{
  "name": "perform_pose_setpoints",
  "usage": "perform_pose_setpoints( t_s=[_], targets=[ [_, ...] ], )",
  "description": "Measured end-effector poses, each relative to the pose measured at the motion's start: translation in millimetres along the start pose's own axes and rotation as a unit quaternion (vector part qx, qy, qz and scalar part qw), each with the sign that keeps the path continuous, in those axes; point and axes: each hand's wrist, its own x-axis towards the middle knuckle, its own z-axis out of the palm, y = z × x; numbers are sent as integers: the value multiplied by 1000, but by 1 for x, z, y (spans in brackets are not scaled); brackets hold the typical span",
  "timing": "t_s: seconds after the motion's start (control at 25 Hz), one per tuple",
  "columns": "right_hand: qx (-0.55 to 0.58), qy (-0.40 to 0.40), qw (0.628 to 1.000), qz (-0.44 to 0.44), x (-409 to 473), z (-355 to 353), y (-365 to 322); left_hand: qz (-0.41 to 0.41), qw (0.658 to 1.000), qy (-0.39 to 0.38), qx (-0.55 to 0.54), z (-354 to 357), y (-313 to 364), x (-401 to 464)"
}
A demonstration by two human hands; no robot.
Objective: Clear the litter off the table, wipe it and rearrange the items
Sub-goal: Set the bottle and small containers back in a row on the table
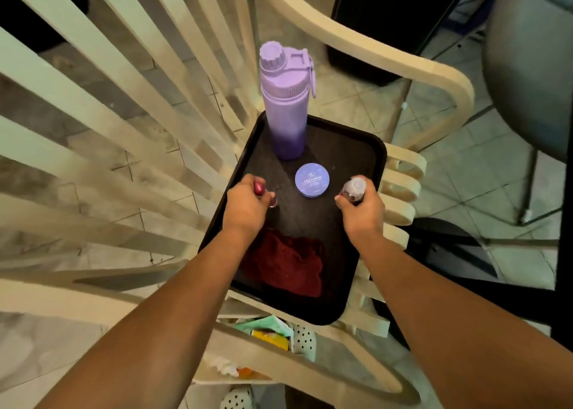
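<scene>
A black tray [366,160] lies on the seat of a cream plastic chair. On it stand a tall purple water bottle [283,104] at the far end and a round purple face-powder jar [312,180] in the middle. A dark red cloth [285,263] lies crumpled at the near end. My left hand [245,205] grips a small dark red bottle [259,187] at the tray's left side. My right hand [364,210] grips a small clear-capped bottle [355,188] at the tray's right side.
The cream chair [403,64] has slatted back and curved arms around the tray. Below the seat front lie litter wrappers [269,331] and white perforated shoes [304,340]. A black box [397,21] and a grey chair [533,67] stand on the tiled floor beyond.
</scene>
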Motion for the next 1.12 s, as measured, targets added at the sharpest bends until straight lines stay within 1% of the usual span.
perform_pose_setpoints(
  t_s=[0.16, 0.28, 0.4, 0.56, 0.68, 0.8, 0.96, 1.12],
  targets=[
    [31, 23, 998, -44, -35, -8, -34, 47, 996, 32, -66, -42, 28, -36],
    [74, 48, 992, -86, -73, -35, -84, 104, 988, 44, -104, -85, 66, -76],
    [108, 54, 984, -134, -133, -88, -139, 187, 976, 40, -102, -136, 114, -137],
    [111, 55, 978, -169, -223, -173, -177, 268, 960, 4, -78, -188, 176, -232],
    [84, 54, 980, -170, -278, -231, -175, 310, 949, -27, -43, -204, 208, -299],
    [81, 85, 982, -146, -309, -274, -150, 325, 944, -60, -10, -193, 223, -346],
    [104, 138, 981, -89, -326, -327, -105, 367, 920, -136, 21, -152, 234, -395],
    [105, 164, 980, -43, -318, -381, -62, 361, 911, -196, 42, -102, 251, -423]
  ],
)
